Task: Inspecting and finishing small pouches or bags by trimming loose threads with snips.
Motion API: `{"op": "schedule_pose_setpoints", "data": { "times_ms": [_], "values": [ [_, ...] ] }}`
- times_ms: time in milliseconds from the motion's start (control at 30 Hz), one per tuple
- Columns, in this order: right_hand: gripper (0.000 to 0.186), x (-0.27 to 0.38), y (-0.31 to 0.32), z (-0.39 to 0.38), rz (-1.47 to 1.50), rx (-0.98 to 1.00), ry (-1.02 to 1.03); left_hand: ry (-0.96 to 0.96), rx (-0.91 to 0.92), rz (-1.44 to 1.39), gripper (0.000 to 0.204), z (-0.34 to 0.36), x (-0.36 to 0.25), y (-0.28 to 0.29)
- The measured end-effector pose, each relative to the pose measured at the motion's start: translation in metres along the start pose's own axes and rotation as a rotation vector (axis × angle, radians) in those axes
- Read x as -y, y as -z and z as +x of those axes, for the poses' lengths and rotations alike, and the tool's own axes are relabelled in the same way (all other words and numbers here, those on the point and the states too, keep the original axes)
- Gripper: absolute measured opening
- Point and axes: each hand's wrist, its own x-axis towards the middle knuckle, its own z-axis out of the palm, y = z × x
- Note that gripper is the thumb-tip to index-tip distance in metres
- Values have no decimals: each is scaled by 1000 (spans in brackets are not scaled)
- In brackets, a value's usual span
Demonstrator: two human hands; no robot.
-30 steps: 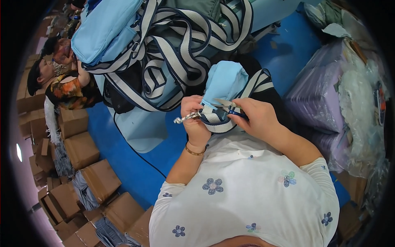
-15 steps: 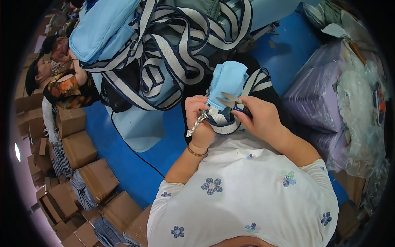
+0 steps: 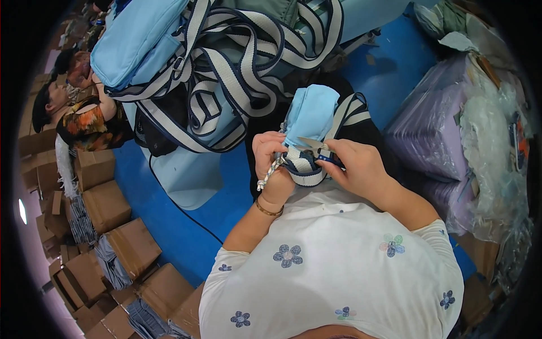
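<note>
A light blue fabric bag [image 3: 314, 108] lies across my lap, with a white strap edged in navy [image 3: 307, 176] looped at its near end. My left hand [image 3: 271, 153] is closed on the bag's near left edge, a braided white cord [image 3: 267, 178] hanging beside it. In my right hand [image 3: 354, 161] I grip a pair of thread snips [image 3: 310, 143] with dark blue handles. Their metal blades point left and lie over the spot where bag and strap meet. Whether the tips touch the fabric I cannot tell.
Another light blue bag [image 3: 138, 48] and a tangle of striped straps [image 3: 248, 62] are heaped ahead. Plastic-wrapped lilac stacks [image 3: 432, 124] stand at right. Cardboard boxes [image 3: 132, 246] line the left, where a person [image 3: 84, 116] sits. A black cable [image 3: 186, 213] crosses the blue floor.
The snips have dropped slightly toward me, and their blades look closer together and flatter over the seam. My left hand keeps its hold on the bag.
</note>
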Motion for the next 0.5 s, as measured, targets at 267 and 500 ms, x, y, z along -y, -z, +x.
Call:
{"op": "schedule_pose_setpoints", "data": {
  "times_ms": [267, 500],
  "values": [
    [34, 0, 0, -4, -47, 10, -16, -17, 1, 38, 20, -3, 1, -1],
    [34, 0, 0, -3, -19, -12, -14, -27, 17, 26, 22, -4, 2, -3]
  ]
}}
